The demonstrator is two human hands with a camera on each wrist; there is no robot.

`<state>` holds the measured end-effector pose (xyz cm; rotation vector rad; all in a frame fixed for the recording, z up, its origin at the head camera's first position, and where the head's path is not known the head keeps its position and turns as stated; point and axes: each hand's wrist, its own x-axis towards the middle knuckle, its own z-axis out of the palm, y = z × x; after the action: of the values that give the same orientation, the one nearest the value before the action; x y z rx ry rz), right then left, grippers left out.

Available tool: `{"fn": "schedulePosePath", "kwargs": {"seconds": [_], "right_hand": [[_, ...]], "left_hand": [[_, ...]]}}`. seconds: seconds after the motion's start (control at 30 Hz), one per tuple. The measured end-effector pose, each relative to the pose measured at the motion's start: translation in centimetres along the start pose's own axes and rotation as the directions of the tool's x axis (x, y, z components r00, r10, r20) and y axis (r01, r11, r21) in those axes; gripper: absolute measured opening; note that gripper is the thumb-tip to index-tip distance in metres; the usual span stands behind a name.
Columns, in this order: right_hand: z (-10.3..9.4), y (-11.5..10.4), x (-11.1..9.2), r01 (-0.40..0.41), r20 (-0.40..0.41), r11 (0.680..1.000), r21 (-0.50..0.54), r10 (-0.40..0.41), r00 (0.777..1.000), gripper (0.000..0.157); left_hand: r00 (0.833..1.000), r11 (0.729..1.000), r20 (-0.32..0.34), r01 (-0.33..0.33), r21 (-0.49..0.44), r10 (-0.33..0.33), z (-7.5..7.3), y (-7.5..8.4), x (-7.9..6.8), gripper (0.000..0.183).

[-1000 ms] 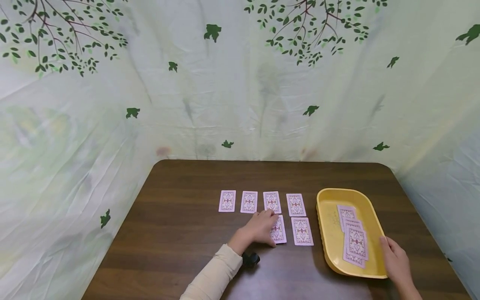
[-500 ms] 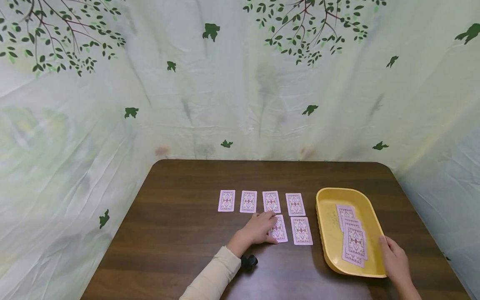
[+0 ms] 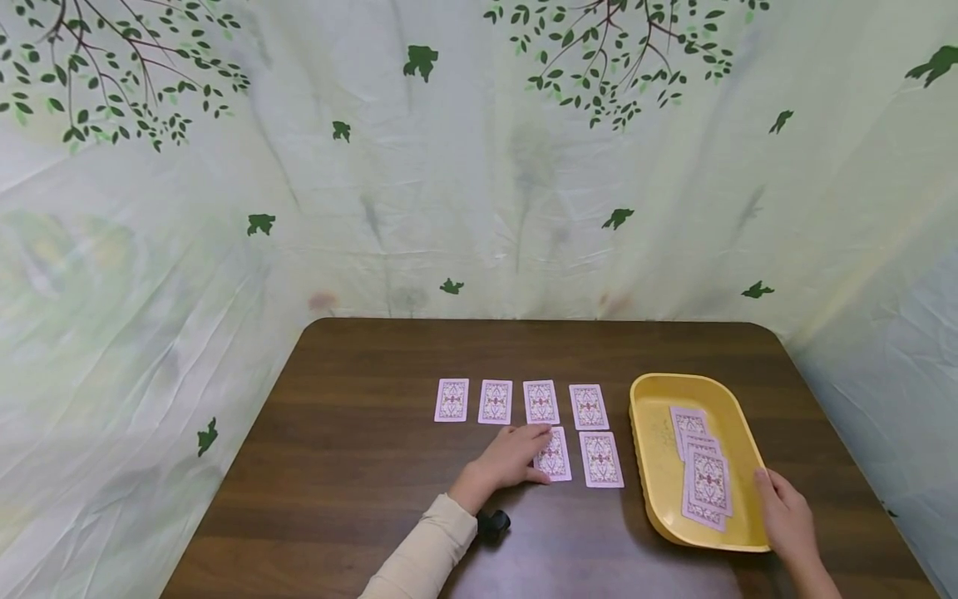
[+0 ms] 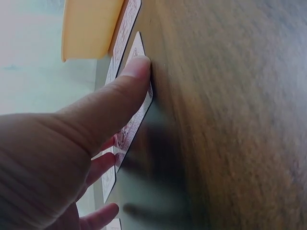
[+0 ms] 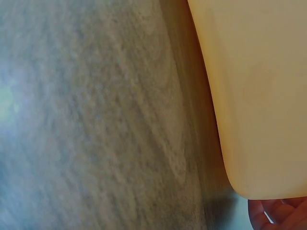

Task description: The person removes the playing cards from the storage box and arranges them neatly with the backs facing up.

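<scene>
My left hand (image 3: 511, 459) is over the left playing card (image 3: 556, 456) of the near row, thumb at its near edge and fingertips toward its far edge. In the left wrist view the thumb (image 4: 136, 67) presses on this card, which lies face down, its pink patterned back up. Just right of it lies a second near-row card (image 3: 601, 460). At the right, my right hand (image 3: 790, 517) grips the yellow tray (image 3: 659, 499) by its right rim, thumb on top. From the right wrist only the tray's outer side and some fingers (image 5: 259, 213) below its rim show.
Behind the near row, several face-down cards (image 3: 496, 403) form a far row. A loose, overlapping pile of cards (image 3: 709, 482) lies in the tray. All stand on a dark brown wooden table (image 3: 359, 466), with a leaf-patterned cloth (image 3: 524, 166) hanging behind its far edge.
The card under my left hand has shifted slightly and lies straighter beside its neighbour; the left thumb stays at its near edge. My right hand keeps its hold on the tray.
</scene>
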<state>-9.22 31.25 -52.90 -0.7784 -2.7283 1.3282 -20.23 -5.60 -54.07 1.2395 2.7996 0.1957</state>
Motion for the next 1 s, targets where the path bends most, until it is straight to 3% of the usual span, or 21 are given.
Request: {"fn": "schedulePosePath", "kwargs": {"seconds": [0.4,0.6,0.8,1.0], "right_hand": [[0.1,0.1,0.0,0.003,-0.009,1.000,0.004,-0.003,1.000,0.059],[0.0,0.3,0.0,0.026,-0.026,1.000,-0.005,-0.026,0.999,0.058],[0.1,0.4,0.0,0.063,-0.036,0.998,0.002,-0.063,0.997,0.055],[0.0,0.6,0.0,0.069,-0.028,0.998,-0.004,-0.069,0.997,0.055]], "left_hand": [[1.000,1.000,0.008,0.015,-0.022,-0.015,-0.2,-0.1,0.1,0.070],[0.999,1.000,-0.032,0.026,0.005,-0.026,-1.7,0.2,1.8,0.070],[0.998,0.999,-0.038,-0.044,-0.023,0.043,-3.9,1.8,3.7,0.070],[0.992,0.992,-0.005,-0.126,-0.001,0.126,-4.6,4.1,5.6,0.073]]}}
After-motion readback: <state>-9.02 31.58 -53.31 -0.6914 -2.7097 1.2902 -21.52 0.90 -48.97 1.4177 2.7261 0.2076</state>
